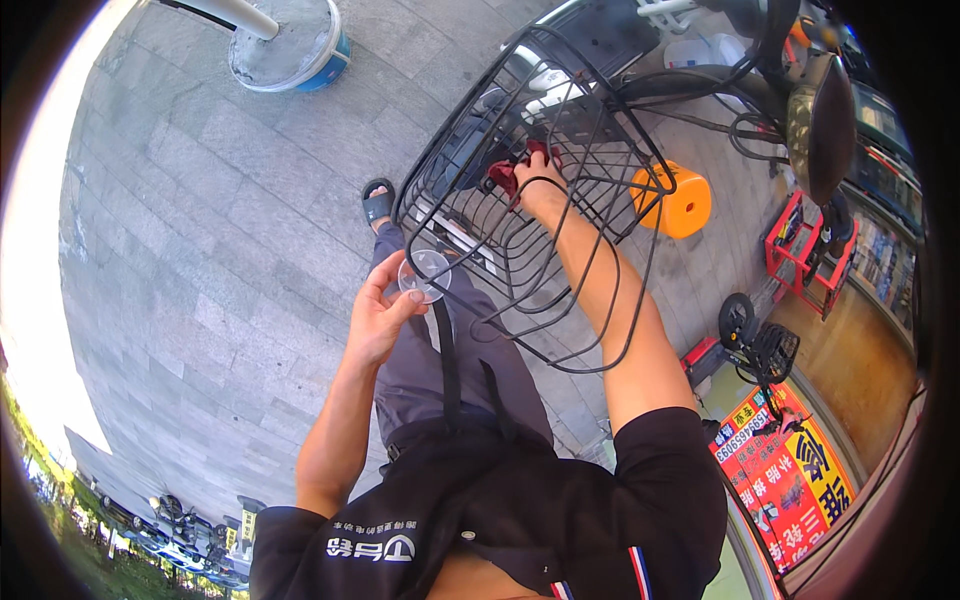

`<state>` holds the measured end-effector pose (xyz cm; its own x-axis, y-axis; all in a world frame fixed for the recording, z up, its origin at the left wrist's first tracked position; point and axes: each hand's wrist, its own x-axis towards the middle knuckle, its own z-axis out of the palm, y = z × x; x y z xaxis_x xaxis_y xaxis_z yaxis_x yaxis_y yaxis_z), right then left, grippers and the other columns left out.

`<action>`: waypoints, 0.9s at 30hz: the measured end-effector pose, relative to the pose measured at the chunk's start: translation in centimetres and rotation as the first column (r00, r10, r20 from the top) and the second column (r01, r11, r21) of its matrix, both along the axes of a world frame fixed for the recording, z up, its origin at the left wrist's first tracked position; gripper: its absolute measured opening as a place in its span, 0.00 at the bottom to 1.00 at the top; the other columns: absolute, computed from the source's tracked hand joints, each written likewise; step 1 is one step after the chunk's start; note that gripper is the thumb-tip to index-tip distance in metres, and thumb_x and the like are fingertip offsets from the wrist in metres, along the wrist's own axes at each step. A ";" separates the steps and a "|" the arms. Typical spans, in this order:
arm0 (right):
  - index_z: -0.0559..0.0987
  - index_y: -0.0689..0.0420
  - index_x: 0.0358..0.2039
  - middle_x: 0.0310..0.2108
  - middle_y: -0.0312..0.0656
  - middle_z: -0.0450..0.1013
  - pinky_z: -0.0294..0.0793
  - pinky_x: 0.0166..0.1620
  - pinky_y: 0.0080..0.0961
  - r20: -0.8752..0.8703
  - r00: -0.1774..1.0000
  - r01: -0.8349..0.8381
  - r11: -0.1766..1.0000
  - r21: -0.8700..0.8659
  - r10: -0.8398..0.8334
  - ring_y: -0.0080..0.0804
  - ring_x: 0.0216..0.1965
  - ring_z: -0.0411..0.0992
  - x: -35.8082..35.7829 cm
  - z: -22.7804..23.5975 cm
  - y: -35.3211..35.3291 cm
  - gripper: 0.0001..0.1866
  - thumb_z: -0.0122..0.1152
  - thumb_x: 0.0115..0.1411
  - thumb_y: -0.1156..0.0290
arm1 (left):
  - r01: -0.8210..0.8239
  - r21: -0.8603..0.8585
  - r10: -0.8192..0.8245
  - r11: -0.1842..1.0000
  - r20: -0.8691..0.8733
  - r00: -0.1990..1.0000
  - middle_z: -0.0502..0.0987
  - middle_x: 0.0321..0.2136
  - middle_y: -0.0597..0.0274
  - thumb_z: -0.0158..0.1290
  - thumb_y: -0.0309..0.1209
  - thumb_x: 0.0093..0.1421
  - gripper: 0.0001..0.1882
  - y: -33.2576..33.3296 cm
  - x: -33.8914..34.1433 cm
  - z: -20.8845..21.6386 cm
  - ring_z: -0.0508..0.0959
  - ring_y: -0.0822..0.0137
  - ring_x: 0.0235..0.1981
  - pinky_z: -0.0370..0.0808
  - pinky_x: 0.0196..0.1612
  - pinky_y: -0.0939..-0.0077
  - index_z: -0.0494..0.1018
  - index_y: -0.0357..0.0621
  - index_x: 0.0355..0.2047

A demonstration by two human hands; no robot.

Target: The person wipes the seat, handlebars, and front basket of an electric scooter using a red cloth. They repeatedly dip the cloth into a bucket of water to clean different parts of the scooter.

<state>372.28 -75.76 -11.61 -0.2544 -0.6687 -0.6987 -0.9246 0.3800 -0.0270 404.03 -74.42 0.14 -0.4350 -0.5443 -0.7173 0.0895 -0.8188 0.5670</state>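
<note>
The left hand [378, 318] pinched a clear cup [425, 276] between thumb and fingers, the cup just beside the basket's near side. At two o'clock from it, the right hand [540, 185] was closed on a red cloth [503, 178] among the wires of a black basket [527, 268]. An orange stool [685, 205] stood at three o'clock from the right hand; a bucket [290, 62] stood at eleven o'clock from the left.

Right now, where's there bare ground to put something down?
The paving left of the sandaled foot, this side of the bucket, is bare. It's crowded around the wire basket: the right hand, a red cloth and an orange stool.
</note>
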 end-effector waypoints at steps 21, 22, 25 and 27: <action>0.78 0.54 0.42 0.25 0.43 0.74 0.76 0.28 0.34 0.587 0.761 0.063 0.933 0.356 -0.275 0.37 0.23 0.75 3.1 -0.8 1.1 0.19 0.63 0.47 0.70 | -0.382 0.241 0.239 0.892 0.465 0.852 0.71 0.46 0.47 0.58 0.49 0.61 0.36 -6.6 6.7 -14.0 0.79 0.58 0.33 0.78 0.33 0.68 0.62 0.35 0.58; 0.78 0.55 0.40 0.25 0.39 0.73 0.75 0.28 0.31 0.564 0.752 0.155 0.924 0.350 -0.340 0.31 0.23 0.74 3.3 -0.9 1.5 0.17 0.64 0.47 0.70 | -0.471 0.297 0.287 0.830 0.498 0.818 0.70 0.49 0.43 0.57 0.53 0.61 0.39 -8.6 6.8 -15.3 0.79 0.55 0.35 0.79 0.35 0.65 0.60 0.34 0.60; 0.78 0.59 0.37 0.30 0.40 0.77 0.75 0.39 0.29 0.731 0.486 0.540 0.822 0.180 -0.479 0.29 0.36 0.76 2.5 -1.7 1.0 0.14 0.64 0.48 0.72 | -0.580 0.152 0.455 0.800 0.475 0.753 0.66 0.56 0.40 0.52 0.55 0.63 0.42 -12.1 6.5 -15.3 0.77 0.53 0.42 0.78 0.41 0.62 0.56 0.34 0.64; 0.77 0.60 0.37 0.34 0.48 0.77 0.74 0.43 0.36 0.707 0.651 0.660 0.667 -0.345 -0.278 0.43 0.38 0.76 1.3 -2.4 -0.1 0.13 0.63 0.50 0.72 | -0.327 0.031 0.298 0.945 0.337 0.893 0.64 0.60 0.40 0.47 0.57 0.65 0.42 -12.1 4.9 -13.0 0.75 0.54 0.48 0.76 0.45 0.60 0.55 0.35 0.65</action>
